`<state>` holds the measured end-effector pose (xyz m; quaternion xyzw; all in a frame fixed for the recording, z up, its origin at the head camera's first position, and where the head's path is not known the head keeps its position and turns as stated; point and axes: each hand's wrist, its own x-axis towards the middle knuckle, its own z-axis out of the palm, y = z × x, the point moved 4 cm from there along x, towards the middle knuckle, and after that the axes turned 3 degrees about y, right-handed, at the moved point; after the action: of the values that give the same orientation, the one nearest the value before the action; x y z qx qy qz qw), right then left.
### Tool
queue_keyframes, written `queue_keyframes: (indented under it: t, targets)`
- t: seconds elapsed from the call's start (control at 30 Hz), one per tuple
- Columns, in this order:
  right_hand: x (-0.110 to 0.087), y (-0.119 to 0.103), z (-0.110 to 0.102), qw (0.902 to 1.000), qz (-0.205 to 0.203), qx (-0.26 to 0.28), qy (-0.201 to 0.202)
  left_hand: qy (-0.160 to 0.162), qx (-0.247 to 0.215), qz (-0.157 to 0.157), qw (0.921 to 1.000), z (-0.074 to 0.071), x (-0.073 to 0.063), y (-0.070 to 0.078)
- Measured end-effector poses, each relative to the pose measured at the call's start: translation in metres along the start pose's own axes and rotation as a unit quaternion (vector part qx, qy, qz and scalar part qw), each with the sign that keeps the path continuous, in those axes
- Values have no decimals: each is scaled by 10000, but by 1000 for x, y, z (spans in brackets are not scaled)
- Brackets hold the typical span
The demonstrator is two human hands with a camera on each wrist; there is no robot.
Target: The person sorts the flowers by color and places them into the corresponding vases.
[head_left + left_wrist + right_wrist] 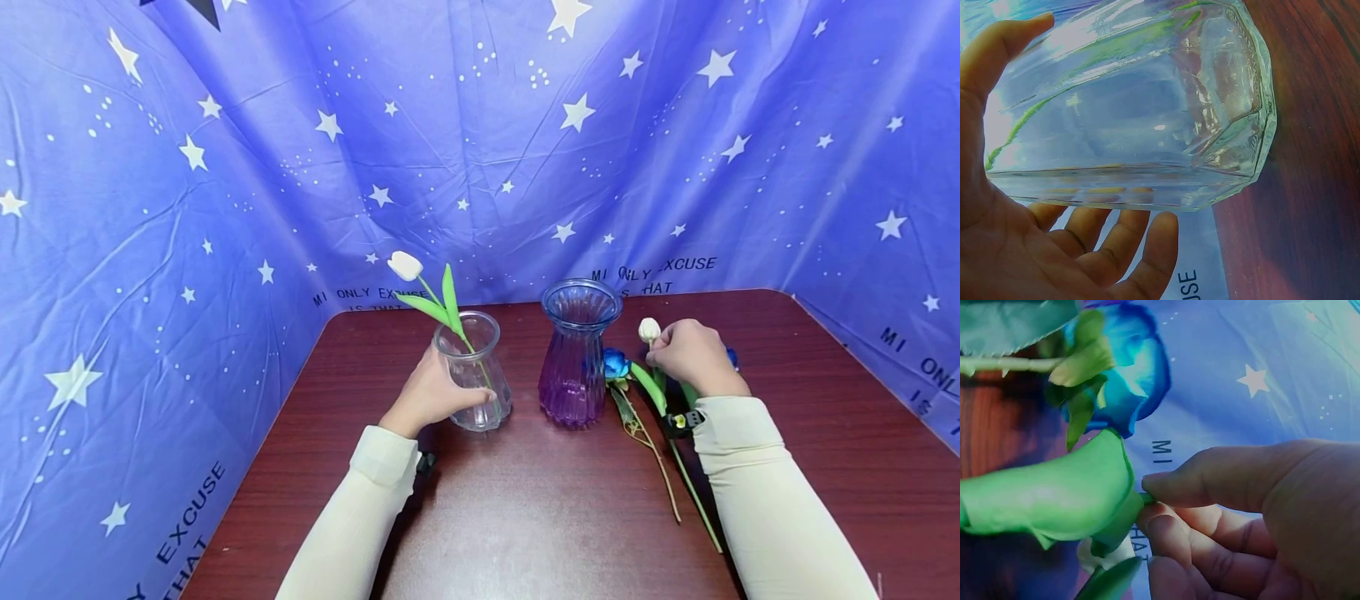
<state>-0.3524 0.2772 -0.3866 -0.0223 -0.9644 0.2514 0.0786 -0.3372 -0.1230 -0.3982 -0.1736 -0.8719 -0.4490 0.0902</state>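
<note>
My left hand (435, 392) is wrapped round a clear glass vase (474, 417), thumb on the near side. In the left wrist view the other fingers (1163, 247) lie along the far wall of the glass. A white tulip (406, 266) leans left out of this vase, its green stem reaching down inside. On the right, my right hand (693, 354) pinches the stem of another white tulip (649, 330) just below the bloom. The right wrist view shows thumb and forefinger on that stem (1147, 498), with its broad green leaf (1054, 500) beside them.
A ribbed blue-and-purple vase (573, 367) stands between the hands. Close to its right lies a blue rose (617, 364), and another blue bloom (732, 358) shows behind the right hand. The reddish-brown table (480, 517) ends at a starry blue cloth (465, 150).
</note>
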Motion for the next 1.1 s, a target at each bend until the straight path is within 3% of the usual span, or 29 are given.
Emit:
queue_keyframes:
  t: [0.67, 1.1]
  targets:
    - [-5, -17, -27, 9958, 74, 567, 712, 24, -73, 86, 9999, 0, -1, -1]
    - [-17, -34, -50, 9865, -182, 791, 1424, 34, 37, 28, 10000, 1, 0, -3]
